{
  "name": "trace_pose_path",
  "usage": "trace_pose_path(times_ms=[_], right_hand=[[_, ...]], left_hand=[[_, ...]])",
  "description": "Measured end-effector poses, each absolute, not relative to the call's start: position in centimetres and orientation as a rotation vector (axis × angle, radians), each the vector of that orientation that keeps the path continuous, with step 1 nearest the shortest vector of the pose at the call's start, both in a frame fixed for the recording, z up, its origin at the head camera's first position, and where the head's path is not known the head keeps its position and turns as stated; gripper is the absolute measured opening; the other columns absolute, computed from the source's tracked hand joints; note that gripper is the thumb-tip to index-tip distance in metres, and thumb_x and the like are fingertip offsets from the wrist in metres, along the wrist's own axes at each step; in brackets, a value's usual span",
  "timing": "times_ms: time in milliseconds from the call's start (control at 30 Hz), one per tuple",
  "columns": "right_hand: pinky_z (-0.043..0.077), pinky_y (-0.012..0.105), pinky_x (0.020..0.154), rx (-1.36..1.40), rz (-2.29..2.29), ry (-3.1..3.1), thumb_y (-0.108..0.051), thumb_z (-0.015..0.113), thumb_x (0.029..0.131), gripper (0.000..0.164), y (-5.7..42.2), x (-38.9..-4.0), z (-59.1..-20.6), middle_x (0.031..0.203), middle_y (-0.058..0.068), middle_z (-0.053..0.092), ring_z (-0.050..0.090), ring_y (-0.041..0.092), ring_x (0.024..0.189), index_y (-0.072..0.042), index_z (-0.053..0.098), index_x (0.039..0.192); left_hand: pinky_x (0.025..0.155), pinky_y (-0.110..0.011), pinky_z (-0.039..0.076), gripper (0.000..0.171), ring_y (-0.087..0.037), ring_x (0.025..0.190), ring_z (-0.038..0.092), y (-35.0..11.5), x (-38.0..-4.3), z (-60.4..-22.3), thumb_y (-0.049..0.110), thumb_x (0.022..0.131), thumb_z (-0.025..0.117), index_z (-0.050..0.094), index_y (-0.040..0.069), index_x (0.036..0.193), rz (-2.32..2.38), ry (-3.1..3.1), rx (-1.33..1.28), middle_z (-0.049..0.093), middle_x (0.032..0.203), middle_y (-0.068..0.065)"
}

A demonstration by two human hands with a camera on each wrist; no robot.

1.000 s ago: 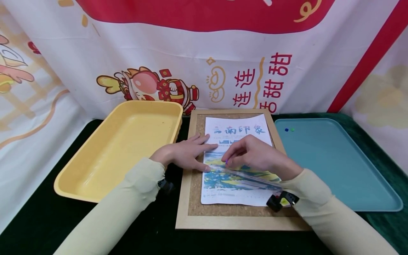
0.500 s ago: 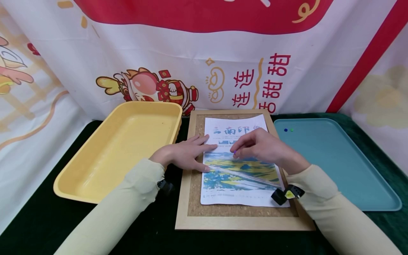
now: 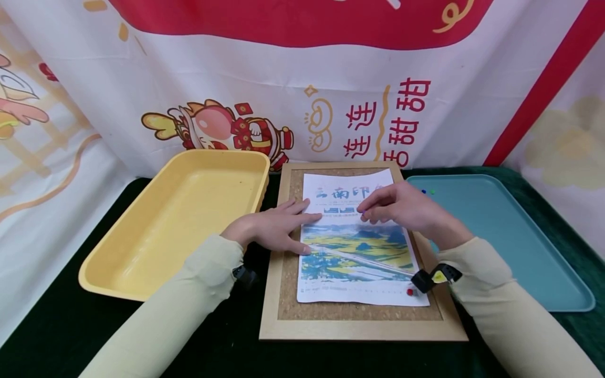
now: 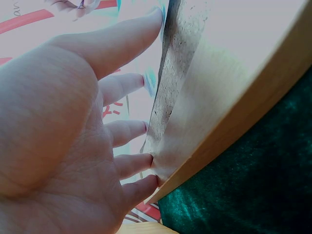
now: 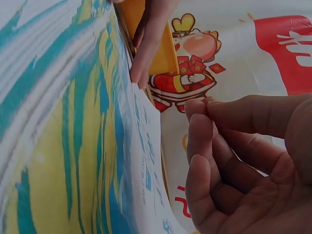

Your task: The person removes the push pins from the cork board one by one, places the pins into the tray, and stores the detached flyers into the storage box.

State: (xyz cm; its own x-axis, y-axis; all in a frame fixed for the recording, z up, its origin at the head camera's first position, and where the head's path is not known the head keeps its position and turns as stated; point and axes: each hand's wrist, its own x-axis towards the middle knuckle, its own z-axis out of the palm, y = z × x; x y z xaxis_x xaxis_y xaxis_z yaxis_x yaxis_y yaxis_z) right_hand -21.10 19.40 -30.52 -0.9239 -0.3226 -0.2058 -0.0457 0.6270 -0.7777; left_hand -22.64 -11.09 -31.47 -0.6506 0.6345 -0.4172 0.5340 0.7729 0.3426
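Observation:
A printed landscape poster (image 3: 350, 262) lies on a cork board (image 3: 359, 313) with a pale wooden frame. My left hand (image 3: 276, 228) rests spread on the board's left side, its fingertips on the paper's left edge; the left wrist view shows those fingers straight. Over the poster's upper right part, my right hand (image 3: 406, 212) pinches a small purple push pin (image 3: 363, 212) between thumb and forefinger. In the right wrist view the pinching fingertips (image 5: 197, 107) mostly hide the pin. A red push pin (image 3: 410, 292) sits at the poster's lower right corner.
To the left stands a deep yellow tray (image 3: 179, 226). A flat blue-green tray (image 3: 515, 252) is at the right, bearing a blue push pin (image 3: 424, 191) and a green push pin (image 3: 432, 192). Behind hangs a printed cloth (image 3: 212, 68); dark green cloth (image 3: 212, 346) covers the table.
My right hand has moved up and to the right over the poster, the purple push pin still pinched. The red push pin has come into view. My left hand has stayed put.

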Motion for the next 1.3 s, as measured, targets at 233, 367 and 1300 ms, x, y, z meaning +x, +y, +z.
trace_pose_path(times_ms=[233,367,1300], right_hand=[[0.056,0.038,0.092,-0.277,-1.226,2.522,-0.020,0.070,0.104,0.023,20.3,-21.6,-30.8,0.117,0.006,0.079,0.069,0.023,0.102,-0.011,0.080,0.122],[0.057,0.037,0.091,-0.256,-1.227,2.521,-0.020,0.069,0.104,0.024,20.9,-21.9,-31.0,0.120,0.007,0.078,0.069,0.022,0.103,-0.011,0.080,0.123],[0.056,0.030,0.089,-0.079,-1.258,2.527,-0.025,0.068,0.105,0.035,24.4,-23.2,-31.6,0.141,0.014,0.063,0.060,0.028,0.113,-0.010,0.072,0.137]], left_hand=[[0.134,-0.061,0.005,0.082,-0.037,0.167,-0.010,-11.2,-22.6,-31.5,0.051,0.103,0.065,0.024,0.031,0.171,0.264,2.439,0.885,-0.005,0.181,-0.008],[0.134,-0.061,0.005,0.082,-0.037,0.167,-0.010,-11.2,-22.6,-31.5,0.051,0.103,0.065,0.024,0.031,0.171,0.264,2.439,0.885,-0.005,0.181,-0.008],[0.135,-0.060,0.004,0.083,-0.036,0.167,-0.011,-11.1,-22.7,-31.4,0.052,0.103,0.065,0.023,0.031,0.171,0.258,2.433,0.885,-0.006,0.181,-0.007]])
